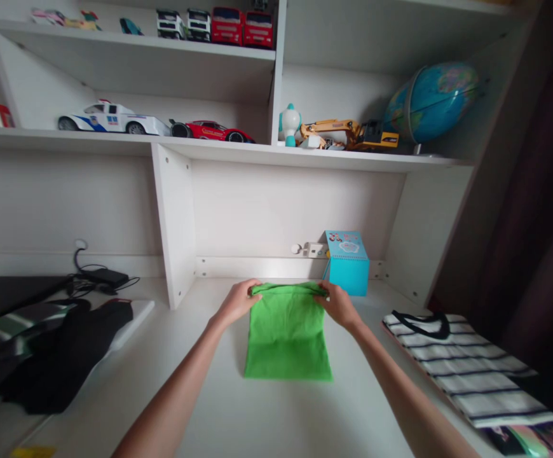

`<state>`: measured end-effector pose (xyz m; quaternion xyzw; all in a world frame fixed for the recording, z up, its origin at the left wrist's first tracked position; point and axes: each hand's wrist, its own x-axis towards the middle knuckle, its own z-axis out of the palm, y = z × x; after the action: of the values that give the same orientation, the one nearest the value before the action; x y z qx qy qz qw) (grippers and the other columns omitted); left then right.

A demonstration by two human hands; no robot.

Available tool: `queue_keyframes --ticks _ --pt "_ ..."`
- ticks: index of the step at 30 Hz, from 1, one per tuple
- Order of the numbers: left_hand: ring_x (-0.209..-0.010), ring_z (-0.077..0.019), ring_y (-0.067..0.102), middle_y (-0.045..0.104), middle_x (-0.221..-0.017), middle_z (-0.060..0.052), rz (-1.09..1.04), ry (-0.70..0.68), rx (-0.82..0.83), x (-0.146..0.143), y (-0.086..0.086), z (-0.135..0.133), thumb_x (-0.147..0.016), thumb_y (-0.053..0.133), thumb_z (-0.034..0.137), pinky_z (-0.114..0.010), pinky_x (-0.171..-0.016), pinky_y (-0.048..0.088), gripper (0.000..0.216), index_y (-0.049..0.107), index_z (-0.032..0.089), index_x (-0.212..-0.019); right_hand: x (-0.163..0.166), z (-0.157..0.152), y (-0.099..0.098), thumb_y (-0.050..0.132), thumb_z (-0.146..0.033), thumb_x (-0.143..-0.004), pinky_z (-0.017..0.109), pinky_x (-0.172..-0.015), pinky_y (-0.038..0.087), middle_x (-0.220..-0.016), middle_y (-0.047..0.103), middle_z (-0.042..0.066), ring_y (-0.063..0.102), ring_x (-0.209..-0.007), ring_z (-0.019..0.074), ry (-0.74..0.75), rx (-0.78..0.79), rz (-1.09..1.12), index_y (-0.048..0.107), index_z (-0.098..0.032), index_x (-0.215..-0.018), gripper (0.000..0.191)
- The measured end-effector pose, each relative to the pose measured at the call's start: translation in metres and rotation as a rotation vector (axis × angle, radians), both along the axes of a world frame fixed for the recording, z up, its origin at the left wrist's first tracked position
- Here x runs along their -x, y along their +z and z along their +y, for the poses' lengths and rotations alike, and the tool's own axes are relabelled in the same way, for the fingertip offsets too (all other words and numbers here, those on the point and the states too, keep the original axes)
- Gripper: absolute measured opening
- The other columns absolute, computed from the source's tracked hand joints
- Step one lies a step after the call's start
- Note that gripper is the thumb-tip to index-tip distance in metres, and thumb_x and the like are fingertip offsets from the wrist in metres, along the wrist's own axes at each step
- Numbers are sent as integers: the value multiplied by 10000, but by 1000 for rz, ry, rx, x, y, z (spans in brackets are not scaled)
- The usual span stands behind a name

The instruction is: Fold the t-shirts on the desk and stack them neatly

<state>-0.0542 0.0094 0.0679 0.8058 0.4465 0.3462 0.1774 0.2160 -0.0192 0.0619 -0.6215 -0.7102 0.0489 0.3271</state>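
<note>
A bright green piece of clothing [286, 337], folded into a rough rectangle, lies on the white desk [219, 407] in front of me. At its far left corner my left hand [242, 299] pinches the fabric between thumb and fingers. My right hand [337, 302] grips the far right corner in the same way. Between the two hands the far edge is bunched in a narrow fold, while the near edge lies flat. Whether it is a shirt or another garment cannot be made out.
Right of me lies a folded striped shirt [467, 362] on other clothes. Dark clothes [67, 356] and a black power adapter [107, 276] are at left. A blue desk calendar [348, 273] stands behind the green fabric. Above, a shelf [238, 150] holds toy vehicles and a globe [441, 98].
</note>
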Motion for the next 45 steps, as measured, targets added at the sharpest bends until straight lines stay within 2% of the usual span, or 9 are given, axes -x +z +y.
queue_keyframes --ticks 3,6,11,15,20,27,33,38,45 --pt "-883 -152 532 604 -1015 -34 -128 -100 -143 2 38 -22 -775 488 317 -216 -799 396 304 551 161 -1028 -4 -40 31 454 -258 -824 266 -737 419 -965 595 68 551 -850 171 2 -208 38 512 -157 -1022 230" --pt "-920 -157 532 598 -1024 -22 -33 -157 -88 15 50 -35 -776 481 295 -220 -800 402 279 540 189 -1028 5 -94 40 419 -291 -849 275 -731 415 -913 580 74 539 -814 168 127 -352 -21 531 -171 -1002 224" --pt "-965 -258 562 611 -1069 -60 540 -83 326 20 23 -49 -566 682 234 -313 -807 428 568 542 234 -1117 18 -139 24 471 -394 -846 260 -777 441 -1007 622 60 585 -886 167 505 99 -99 541 -223 -1119 329" --pt "-1122 -310 474 526 -1226 -127 536 -288 233 -32 -2 -93 -669 628 432 -425 -933 356 553 533 199 -1162 2 -103 -16 370 -334 -883 303 -908 402 -1134 599 62 536 -1059 185 388 147 -103 574 -216 -1097 319" --pt "-1075 -317 508 590 -1100 -169 614 -507 81 -96 -36 -140 -749 583 405 -542 -997 236 442 571 142 -1104 -16 -64 -68 381 -206 -843 319 -907 408 -1128 609 69 541 -1061 192 242 194 -243 553 -193 -1148 350" --pt "-899 -276 604 664 -918 -109 594 -269 53 -77 -44 -110 -818 486 321 -554 -979 233 238 653 185 -917 6 -108 -79 332 -168 -864 317 -682 422 -785 634 111 592 -768 226 64 136 -332 612 -149 -847 281" --pt "-1091 -333 483 560 -1161 -135 600 -48 25 -56 -58 -72 -833 423 278 -584 -906 285 310 596 222 -1085 31 -146 -60 336 -256 -893 221 -512 332 -601 591 -6 546 -544 119 280 232 -157 546 -199 -666 314" --pt "-1051 -299 501 557 -1113 -170 606 221 112 -51 -67 -62 -839 408 309 -385 -820 418 382 542 137 -1154 -11 -115 -67 372 -245 -870 263 -663 392 -898 623 75 591 -821 190 -138 232 -211 568 -183 -962 226" --pt "-1132 -259 471 495 -1229 -176 399 115 195 -67 -79 -78 -813 463 259 -318 -921 370 536 351 89 -1308 -28 -69 -100 433 -256 -820 286 -644 403 -892 627 120 606 -820 232 -276 296 -167 570 -160 -927 199"
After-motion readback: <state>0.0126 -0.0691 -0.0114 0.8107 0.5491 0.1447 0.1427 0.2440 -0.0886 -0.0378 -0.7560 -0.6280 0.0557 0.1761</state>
